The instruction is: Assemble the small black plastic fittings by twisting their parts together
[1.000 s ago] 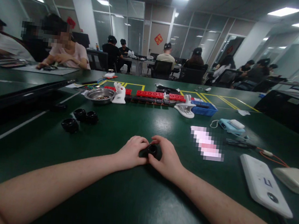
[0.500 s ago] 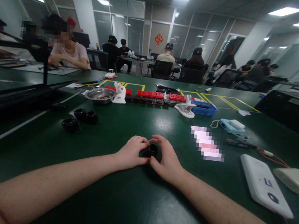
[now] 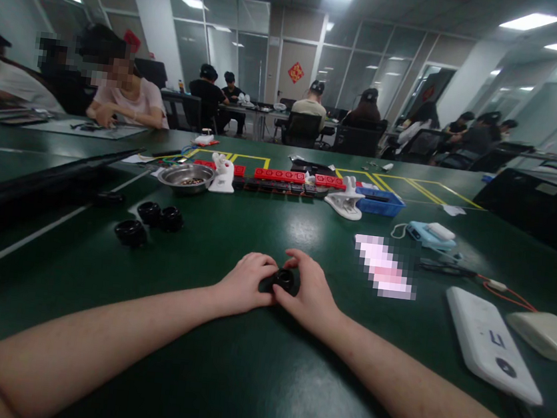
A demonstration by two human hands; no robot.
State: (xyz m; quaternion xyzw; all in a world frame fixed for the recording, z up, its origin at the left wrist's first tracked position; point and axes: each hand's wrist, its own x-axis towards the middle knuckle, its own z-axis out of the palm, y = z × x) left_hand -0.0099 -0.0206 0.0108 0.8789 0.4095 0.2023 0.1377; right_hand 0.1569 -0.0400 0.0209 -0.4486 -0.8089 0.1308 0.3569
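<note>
A small, glossy black round piece (image 3: 284, 279) with an opening in its top rests low at the table's middle, between both hands. My left hand (image 3: 246, 282) curves its fingers and thumb around the piece's left side. From the right, my right hand (image 3: 310, 292) has its thumb at the near side and its curled index finger at the far side. Parts of the piece are covered by the fingers. Over to the left on the green table (image 3: 214, 242), three similar black pieces (image 3: 131, 232) stand close together.
Farther back are a metal bowl (image 3: 186, 178) holding small bits, white clamps (image 3: 347, 200), red blocks (image 3: 279, 175) and a blue tray (image 3: 382, 203). At right lie a blurred-out pink item (image 3: 385, 268), a white device (image 3: 494, 344) and cables. Other people sit beyond.
My right hand has shifted slightly, its thumb moving left across the near side of the black piece. The opening in the piece shows more clearly. At left, a dark upright frame is gone from view.
</note>
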